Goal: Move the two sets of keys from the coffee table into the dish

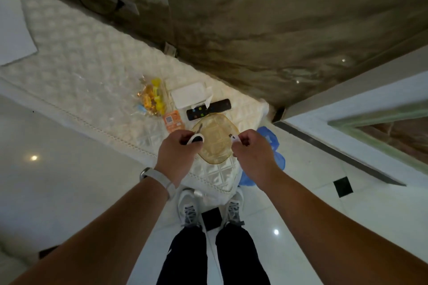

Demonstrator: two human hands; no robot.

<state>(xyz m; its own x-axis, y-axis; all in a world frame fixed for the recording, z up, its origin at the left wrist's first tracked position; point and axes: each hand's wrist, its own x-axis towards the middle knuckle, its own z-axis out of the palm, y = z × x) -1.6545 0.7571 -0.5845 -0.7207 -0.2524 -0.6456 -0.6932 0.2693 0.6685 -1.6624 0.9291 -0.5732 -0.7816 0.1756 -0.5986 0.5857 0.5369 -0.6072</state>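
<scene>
An amber glass dish (216, 143) lies on the white quilted cover of the coffee table (92, 90), near its right end. My left hand (177, 149) hovers over the dish's left rim, closed on a set of keys with a black-and-white fob (196, 139); a metal key tip pokes out above it. My right hand (251, 152) is at the dish's right rim, closed on a second set of keys with a white fob (234, 138). Both sets hang just above the dish.
Behind the dish lie a black remote (208, 109), a white tissue pack (190, 95), an orange card (173, 121) and a bag of yellow snacks (151, 97). A blue plastic bag (269, 146) sits on the floor right of the table. My feet stand at the table's near edge.
</scene>
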